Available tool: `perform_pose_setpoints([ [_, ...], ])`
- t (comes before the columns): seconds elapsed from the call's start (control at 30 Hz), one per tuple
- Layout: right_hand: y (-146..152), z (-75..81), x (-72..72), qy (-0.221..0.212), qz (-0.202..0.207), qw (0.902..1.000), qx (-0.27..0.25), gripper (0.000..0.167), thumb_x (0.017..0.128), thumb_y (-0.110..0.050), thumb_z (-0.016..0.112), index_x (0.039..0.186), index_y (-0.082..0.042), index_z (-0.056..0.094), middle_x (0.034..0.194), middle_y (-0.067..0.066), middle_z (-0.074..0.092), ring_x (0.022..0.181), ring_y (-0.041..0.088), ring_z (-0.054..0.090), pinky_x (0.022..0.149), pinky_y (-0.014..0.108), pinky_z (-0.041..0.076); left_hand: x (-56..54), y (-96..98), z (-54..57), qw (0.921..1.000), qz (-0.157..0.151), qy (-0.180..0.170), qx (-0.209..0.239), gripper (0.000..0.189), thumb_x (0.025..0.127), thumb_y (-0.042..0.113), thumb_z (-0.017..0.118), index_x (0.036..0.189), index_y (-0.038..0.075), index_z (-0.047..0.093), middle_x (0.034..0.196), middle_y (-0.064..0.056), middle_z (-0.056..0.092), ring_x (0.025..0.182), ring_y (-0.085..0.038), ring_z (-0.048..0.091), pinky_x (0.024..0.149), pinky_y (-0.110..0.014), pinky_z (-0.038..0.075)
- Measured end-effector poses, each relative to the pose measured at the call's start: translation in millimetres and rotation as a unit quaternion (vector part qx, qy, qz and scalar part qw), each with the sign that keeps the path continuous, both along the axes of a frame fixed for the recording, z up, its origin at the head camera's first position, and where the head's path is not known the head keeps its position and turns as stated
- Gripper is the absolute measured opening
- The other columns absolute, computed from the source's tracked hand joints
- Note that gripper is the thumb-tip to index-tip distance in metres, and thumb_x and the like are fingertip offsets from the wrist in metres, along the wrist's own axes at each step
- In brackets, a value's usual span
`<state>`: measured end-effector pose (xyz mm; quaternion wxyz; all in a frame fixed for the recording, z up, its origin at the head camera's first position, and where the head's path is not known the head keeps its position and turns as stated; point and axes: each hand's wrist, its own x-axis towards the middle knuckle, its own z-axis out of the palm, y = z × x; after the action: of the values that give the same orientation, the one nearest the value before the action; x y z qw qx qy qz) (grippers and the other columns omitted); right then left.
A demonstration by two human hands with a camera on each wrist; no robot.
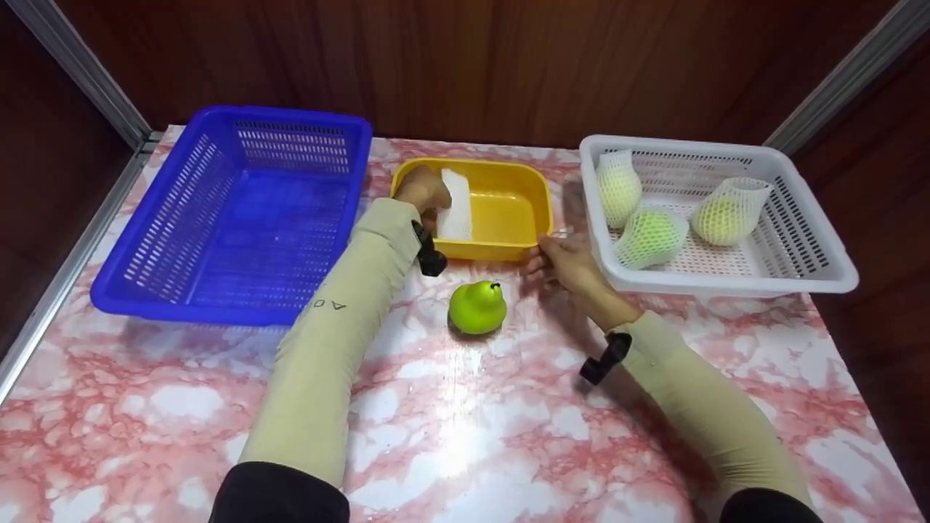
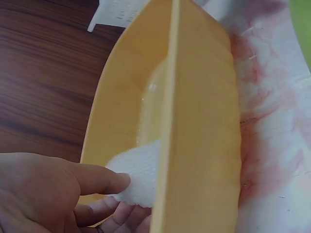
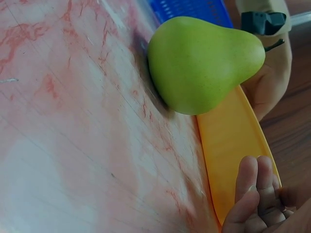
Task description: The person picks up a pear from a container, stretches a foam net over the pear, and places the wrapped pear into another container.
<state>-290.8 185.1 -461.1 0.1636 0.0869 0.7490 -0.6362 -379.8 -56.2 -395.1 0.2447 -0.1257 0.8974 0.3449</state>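
My left hand (image 1: 423, 192) reaches into the left end of a yellow plastic bin (image 1: 512, 211). It pinches a white foam net sleeve (image 2: 138, 170) between thumb and fingers, the sleeve lying flattened inside the bin. My right hand (image 1: 575, 270) is at the bin's front right corner, fingertips right at the outer wall and fingers loosely bent, with nothing in its grasp. A green pear (image 1: 477, 307), bare of any sleeve, rests on the table in front of the bin, its stem pointing to the back right.
To the left stands a blue basket (image 1: 349, 211) with slotted walls. On the right, a white basket (image 1: 734, 283) contains three net-wrapped fruits, one of them a greener fruit (image 1: 652, 238). Brown wood panels (image 1: 472, 73) rise behind the marbled table (image 1: 436, 436).
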Motion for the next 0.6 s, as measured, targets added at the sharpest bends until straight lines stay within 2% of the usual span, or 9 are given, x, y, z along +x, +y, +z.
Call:
perform_pose_setpoints([
  [0.1,-0.4,-1.0,0.8,0.010,-0.001,0.9999,-0.009,0.041,0.111,-0.031,0.042,0.109,0.004,0.064,0.071,-0.003,0.069,0.059,0.007,0.065,0.049,0.018,0.046,1.3,-2.3,1.8,0.9997,0.007,0.020,0.014,0.027,0.097,0.013,0.064,0.120,0.001,0.061,0.084,-0.005,0.054,0.055,-0.014,0.055,0.050,-0.021,0.053],
  [0.13,-0.6,-1.1,1.4,0.012,-0.001,0.9999,-0.011,0.041,0.111,-0.031,0.042,0.109,0.004,0.064,0.070,-0.003,0.069,0.058,0.007,0.065,0.049,0.018,0.046,1.8,-3.1,2.5,0.9994,0.011,0.026,0.020,0.032,0.096,0.012,0.064,0.125,0.000,0.058,0.085,-0.005,0.053,0.056,-0.014,0.054,0.051,-0.021,0.053],
  [0.27,0.1,-1.5,4.1,0.017,0.015,0.9997,-0.009,0.040,0.111,-0.033,0.041,0.108,0.001,0.063,0.071,-0.004,0.069,0.059,0.007,0.066,0.049,0.019,0.046,4.1,-4.5,7.3,0.9961,0.041,0.043,0.066,0.041,0.091,0.007,0.065,0.129,0.002,0.051,0.089,-0.004,0.051,0.065,-0.016,0.054,0.060,-0.023,0.056],
  [0.43,1.8,-1.2,6.0,0.014,0.019,0.9997,-0.008,0.039,0.111,-0.035,0.041,0.105,-0.002,0.063,0.072,-0.004,0.069,0.060,0.007,0.067,0.049,0.020,0.045,7.3,-4.8,16.6,0.9915,0.058,0.033,0.112,0.027,0.092,0.010,0.065,0.116,0.004,0.055,0.097,-0.004,0.058,0.079,-0.018,0.058,0.079,-0.027,0.060],
  [0.5,1.7,-1.0,6.2,0.012,0.015,0.9997,-0.011,0.039,0.111,-0.035,0.041,0.104,-0.002,0.063,0.072,-0.004,0.069,0.060,0.007,0.066,0.049,0.020,0.045,9.0,-6.1,18.9,0.9886,0.056,0.028,0.137,0.023,0.094,0.011,0.065,0.114,0.004,0.057,0.104,-0.005,0.062,0.085,-0.018,0.061,0.084,-0.029,0.060],
  [0.6,1.2,-0.6,6.4,0.011,0.010,0.9997,-0.020,0.039,0.111,-0.034,0.042,0.105,-0.001,0.063,0.072,-0.003,0.069,0.060,0.007,0.066,0.049,0.020,0.045,12.4,-9.7,19.9,0.9804,0.055,0.029,0.187,0.022,0.095,0.012,0.064,0.114,0.004,0.056,0.114,-0.008,0.066,0.094,-0.020,0.065,0.087,-0.032,0.059],
])
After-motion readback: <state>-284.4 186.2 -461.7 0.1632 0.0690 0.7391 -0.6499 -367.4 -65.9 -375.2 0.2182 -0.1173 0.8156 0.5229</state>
